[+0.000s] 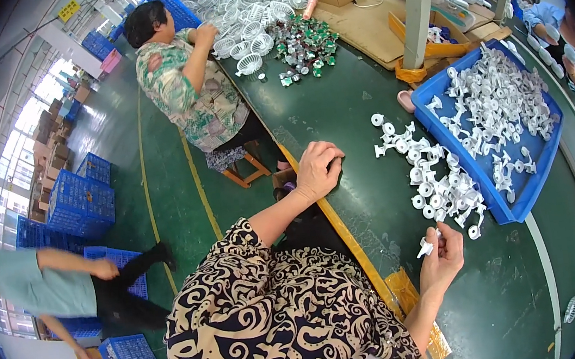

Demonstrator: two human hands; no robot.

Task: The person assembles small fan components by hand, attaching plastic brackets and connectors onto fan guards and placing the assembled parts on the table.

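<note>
My right hand is closed on a small white plastic part, pinched between thumb and fingers, just on the near side of a loose pile of similar white plastic parts. Each part in the pile has a round ring and a stem. On the table's near edge rests my left hand, its fingers loosely bent and the thumb apart from them. Nothing shows in it, though the palm side is hidden.
Beyond the pile stands a blue tray of white parts. Clear plastic fan guards and green circuit pieces lie at the far end of the green table. One person sits at left; another passes blue crates.
</note>
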